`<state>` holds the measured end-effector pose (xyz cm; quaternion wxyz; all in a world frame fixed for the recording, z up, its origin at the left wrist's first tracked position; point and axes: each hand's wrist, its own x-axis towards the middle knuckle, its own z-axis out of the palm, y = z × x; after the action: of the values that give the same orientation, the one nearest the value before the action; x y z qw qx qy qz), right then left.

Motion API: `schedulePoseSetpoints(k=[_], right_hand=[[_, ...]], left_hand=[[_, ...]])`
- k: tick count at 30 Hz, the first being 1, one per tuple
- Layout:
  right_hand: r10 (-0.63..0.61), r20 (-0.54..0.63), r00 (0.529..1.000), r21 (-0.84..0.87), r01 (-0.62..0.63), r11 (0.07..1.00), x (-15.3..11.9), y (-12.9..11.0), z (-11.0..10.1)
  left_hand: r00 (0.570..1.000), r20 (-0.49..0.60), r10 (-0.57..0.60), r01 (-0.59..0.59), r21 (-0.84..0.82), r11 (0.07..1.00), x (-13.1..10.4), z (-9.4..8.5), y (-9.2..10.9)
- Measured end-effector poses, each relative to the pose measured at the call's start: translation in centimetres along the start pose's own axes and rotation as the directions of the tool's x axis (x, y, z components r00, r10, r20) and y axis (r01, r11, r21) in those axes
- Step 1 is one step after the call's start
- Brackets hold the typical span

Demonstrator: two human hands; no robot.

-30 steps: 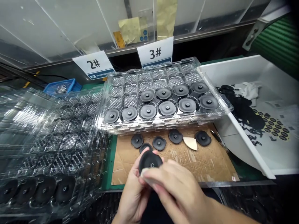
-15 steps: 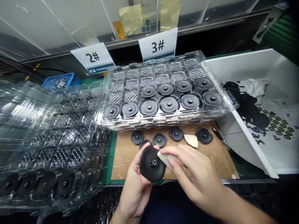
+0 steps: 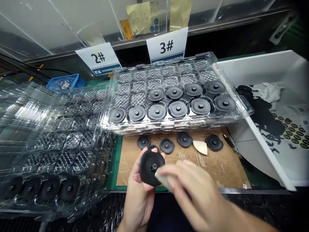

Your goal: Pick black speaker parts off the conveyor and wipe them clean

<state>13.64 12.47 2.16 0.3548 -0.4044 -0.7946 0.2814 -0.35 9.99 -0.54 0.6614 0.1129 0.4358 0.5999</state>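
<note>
My left hand [image 3: 141,193] grips a round black disc [image 3: 147,168] by its edge, the face with the small central hub turned up toward me. Pinched in my right hand [image 3: 195,190] is a pale sponge wedge [image 3: 164,178], blurred by motion, which lies against the disc's face just beside the hub. Several similar black discs, such as one disc [image 3: 184,139], lie on the brown cardboard [image 3: 224,170] beyond my hands. Among them sits a second cream sponge wedge [image 3: 200,147]. Another disc is partly hidden behind my left fingers.
Behind the cardboard stands a clear plastic tray [image 3: 124,125] with black discs in its nearer pockets. More clear trays [image 3: 50,141] are stacked at left. A white bin [image 3: 267,154] with black scraps is at right, a pen-like tool [image 3: 230,143] beside it. A blue basket [image 3: 78,80] stands behind.
The sponge wedge has moved from the disc's upper right edge down and left to beside its hub. My left hand has shifted the disc slightly left.
</note>
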Motion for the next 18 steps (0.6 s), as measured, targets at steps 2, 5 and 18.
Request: schedulePoseSetpoints(k=[2,5,18], right_hand=[[0.059,0.017,0.998,-0.003,-0.059,0.998,-0.1,0.0,0.1],[-0.005,-0.05,0.999,-0.025,0.004,1.0,-0.1,-0.4,0.1],[0.452,0.225,0.863,0.073,-0.477,0.876,-8.3,8.0,4.5]], left_hand=[[0.999,-0.015,0.041,-0.041,-0.005,0.999,0.0,0.1,-0.1],[1.0,0.001,0.005,-0.005,-0.021,1.0,0.2,0.1,-0.2],[0.999,0.038,-0.003,0.005,-0.069,0.998,-0.1,-1.5,-0.5]])
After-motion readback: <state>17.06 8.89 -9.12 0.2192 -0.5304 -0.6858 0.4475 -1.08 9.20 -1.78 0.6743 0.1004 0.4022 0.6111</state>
